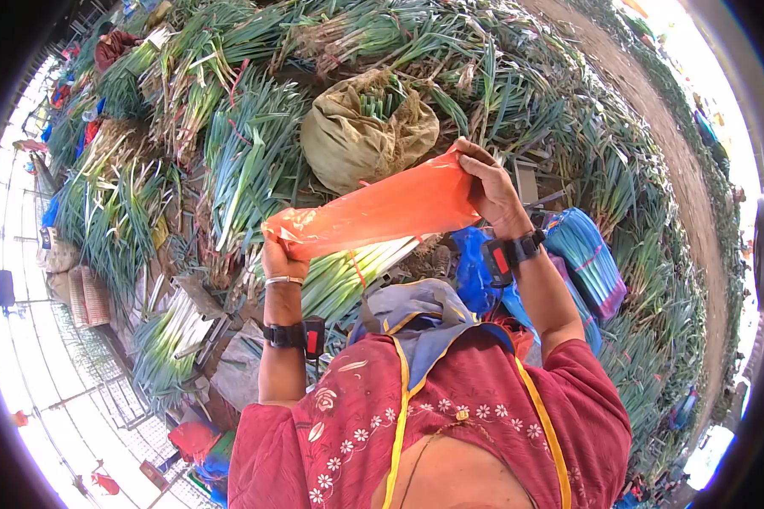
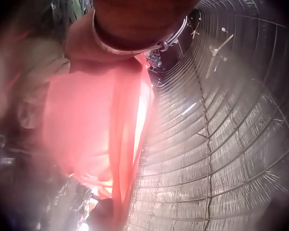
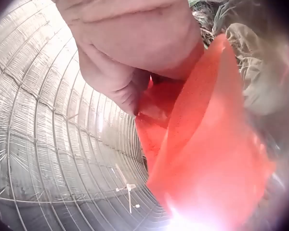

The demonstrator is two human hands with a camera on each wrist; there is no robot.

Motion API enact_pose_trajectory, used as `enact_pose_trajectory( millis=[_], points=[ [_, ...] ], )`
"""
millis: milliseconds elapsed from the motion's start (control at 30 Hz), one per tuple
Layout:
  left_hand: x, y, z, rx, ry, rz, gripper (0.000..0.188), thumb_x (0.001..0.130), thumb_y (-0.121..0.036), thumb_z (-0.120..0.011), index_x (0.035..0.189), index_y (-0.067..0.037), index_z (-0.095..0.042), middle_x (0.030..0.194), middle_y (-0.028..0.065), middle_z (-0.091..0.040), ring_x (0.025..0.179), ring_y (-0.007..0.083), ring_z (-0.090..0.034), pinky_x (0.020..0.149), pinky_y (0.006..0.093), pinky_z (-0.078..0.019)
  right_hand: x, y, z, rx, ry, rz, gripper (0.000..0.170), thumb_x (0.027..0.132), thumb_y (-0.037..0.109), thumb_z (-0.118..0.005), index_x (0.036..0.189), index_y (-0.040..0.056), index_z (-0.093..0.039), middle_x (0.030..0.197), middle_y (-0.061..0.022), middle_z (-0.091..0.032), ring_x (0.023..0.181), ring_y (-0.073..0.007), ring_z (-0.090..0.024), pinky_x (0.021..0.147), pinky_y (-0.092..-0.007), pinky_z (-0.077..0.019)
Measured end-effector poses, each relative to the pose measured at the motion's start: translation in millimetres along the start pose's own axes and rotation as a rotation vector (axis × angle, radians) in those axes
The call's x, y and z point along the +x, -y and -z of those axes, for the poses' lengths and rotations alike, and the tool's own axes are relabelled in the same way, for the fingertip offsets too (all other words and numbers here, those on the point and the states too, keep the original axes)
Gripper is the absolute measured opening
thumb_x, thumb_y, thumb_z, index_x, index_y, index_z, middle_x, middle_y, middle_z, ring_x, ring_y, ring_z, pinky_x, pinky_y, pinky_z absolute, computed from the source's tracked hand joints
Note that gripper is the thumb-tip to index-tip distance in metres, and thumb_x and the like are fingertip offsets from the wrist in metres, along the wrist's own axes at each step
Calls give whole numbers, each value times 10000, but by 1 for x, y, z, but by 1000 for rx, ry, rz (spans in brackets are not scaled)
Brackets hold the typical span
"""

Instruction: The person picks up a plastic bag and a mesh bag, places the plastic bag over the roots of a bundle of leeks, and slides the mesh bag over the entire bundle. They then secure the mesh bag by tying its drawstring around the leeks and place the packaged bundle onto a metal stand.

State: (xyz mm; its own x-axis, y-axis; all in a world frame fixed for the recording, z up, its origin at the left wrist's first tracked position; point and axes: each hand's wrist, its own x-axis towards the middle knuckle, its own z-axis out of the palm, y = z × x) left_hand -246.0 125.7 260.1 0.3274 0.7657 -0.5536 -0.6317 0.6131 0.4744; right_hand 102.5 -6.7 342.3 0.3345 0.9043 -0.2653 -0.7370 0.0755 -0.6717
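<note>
A thin orange plastic bag [image 1: 390,204] is stretched between my two hands, its right end higher than its left in the head view. My left hand [image 1: 275,258] grips the bunched left end, and in the left wrist view the bag [image 2: 82,120] hangs below the wrist bangle [image 2: 130,48]. With fingers and thumb, my right hand [image 1: 494,193] holds the other end. From the right wrist, the bag [image 3: 207,159] shows a folded, open edge by the fingers of the right hand [image 3: 130,48]. Part of the left fingers is hidden by the plastic.
Behind the bag sits a khaki sack [image 1: 339,140] with green stalks in its mouth. Trimmed spring onions [image 1: 339,284] lie close below it. Heaps of spring onions [image 1: 259,161] surround me, with blue-wrapped bundles [image 1: 586,254] at the right and a dirt path [image 1: 688,178] beyond.
</note>
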Motion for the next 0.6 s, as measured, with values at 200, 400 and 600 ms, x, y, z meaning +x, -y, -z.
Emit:
enact_pose_trajectory(
  millis=[200, 400, 600],
  points=[
    [13, -18, 35, -261, 201, 47, 345, 951, -420, -441, 955, -115, -603, 831, 13, -637, 631, 148, -571, 553, 293, -490, 0, 3, -17, -123, -42, 69, 427, 826, -40, -582, 1238, 71, -578, 1126, -53, -630, 963, -152, -618, 859, -296, -511],
    [-4, -24, 23, -111, 171, -28, 218, 932, -327, -522, 915, -128, -610, 659, -24, -569, 482, 76, -445, 475, 240, -393, 1, 2, -25, -206, 48, 115, 538, 827, -60, -513, 1348, 69, -468, 1273, -67, -545, 1061, -168, -582, 941, -293, -468],
    [-11, -15, 17, 407, -221, -443, 32, 879, -124, -625, 889, -93, -629, 696, -35, -592, 484, 43, -462, 377, 211, -308, 27, 4, -9, -112, 14, -47, 447, 846, -4, -567, 1286, -11, -489, 1145, -129, -602, 988, -183, -615, 856, -333, -520]
  ],
)
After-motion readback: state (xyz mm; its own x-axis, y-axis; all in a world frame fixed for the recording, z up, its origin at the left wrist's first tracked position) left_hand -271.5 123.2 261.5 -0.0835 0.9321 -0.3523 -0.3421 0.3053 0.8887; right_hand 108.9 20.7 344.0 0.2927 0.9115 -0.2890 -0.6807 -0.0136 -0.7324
